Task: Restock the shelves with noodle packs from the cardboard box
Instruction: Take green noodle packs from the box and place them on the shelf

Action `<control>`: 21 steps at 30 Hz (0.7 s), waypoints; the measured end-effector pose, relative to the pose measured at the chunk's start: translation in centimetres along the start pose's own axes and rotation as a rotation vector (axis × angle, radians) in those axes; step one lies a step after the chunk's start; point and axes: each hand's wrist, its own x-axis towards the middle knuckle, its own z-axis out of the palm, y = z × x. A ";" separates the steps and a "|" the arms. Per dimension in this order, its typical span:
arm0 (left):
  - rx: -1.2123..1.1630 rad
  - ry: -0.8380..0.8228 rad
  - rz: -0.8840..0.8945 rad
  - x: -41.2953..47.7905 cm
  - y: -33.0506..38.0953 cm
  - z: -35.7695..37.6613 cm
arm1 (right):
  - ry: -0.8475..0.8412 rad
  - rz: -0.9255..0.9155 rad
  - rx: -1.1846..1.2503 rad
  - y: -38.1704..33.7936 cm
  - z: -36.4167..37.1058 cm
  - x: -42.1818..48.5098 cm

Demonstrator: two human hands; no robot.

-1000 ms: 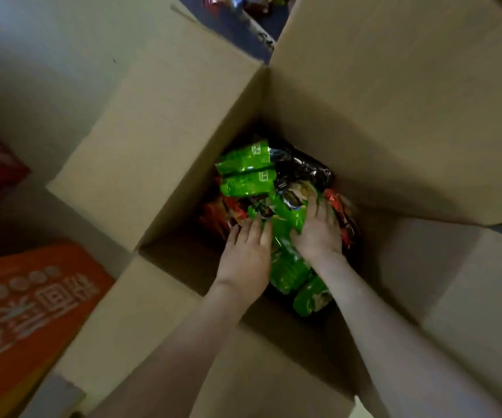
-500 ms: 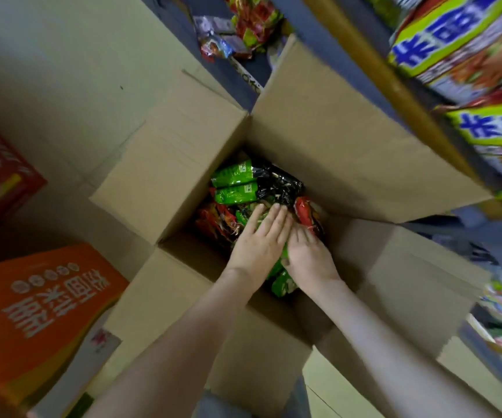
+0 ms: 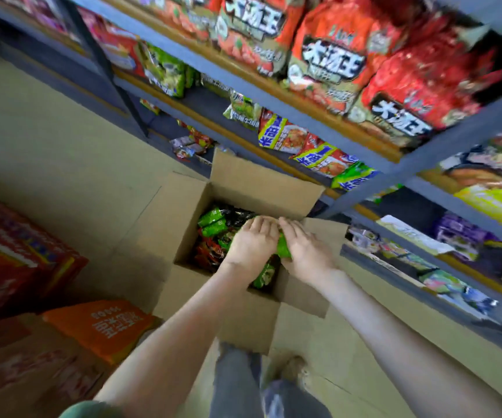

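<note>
An open cardboard box [image 3: 258, 188] stands on the floor beneath me, its flaps spread out. Inside lie green, black and red noodle packs [image 3: 213, 220]. My left hand [image 3: 251, 241] and my right hand [image 3: 302, 250] are side by side over the box's opening, clasping a bunch of green noodle packs [image 3: 283, 247] between them. More of that green bunch [image 3: 266, 274] hangs below my wrists. Blue metal shelves [image 3: 361, 147] with rows of red, green and yellow noodle bags rise on the right.
Red cartons [image 3: 17, 260] and an orange carton [image 3: 102, 324] are stacked at the left. A blue shelf upright [image 3: 114, 79] stands behind the box. Lower shelves [image 3: 424, 263] at the right hold mixed packets. My knee in grey trousers [image 3: 237, 375] is below the box.
My head has lifted, so the shelves come into view and the box looks smaller. Both hands have closed together on the green packs and risen from the box's bottom to its opening.
</note>
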 end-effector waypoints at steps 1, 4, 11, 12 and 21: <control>0.008 0.013 0.021 0.0 0.9 -1.4 | 0.030 0.014 -0.003 0.4 -1.4 -1.5; 0.075 0.112 0.083 0.0 4.6 -6.0 | 0.126 0.030 -0.010 2.1 -5.4 -6.9; 0.147 0.401 0.189 -0.1 16.9 -17.1 | 0.553 0.084 -0.160 8.5 -11.1 -20.0; 0.140 0.448 0.208 0.1 18.6 -18.5 | 0.607 0.096 -0.160 9.5 -11.9 -21.9; 0.184 0.778 0.369 2.7 30.6 -28.1 | 0.927 0.209 -0.299 16.8 -18.8 -33.5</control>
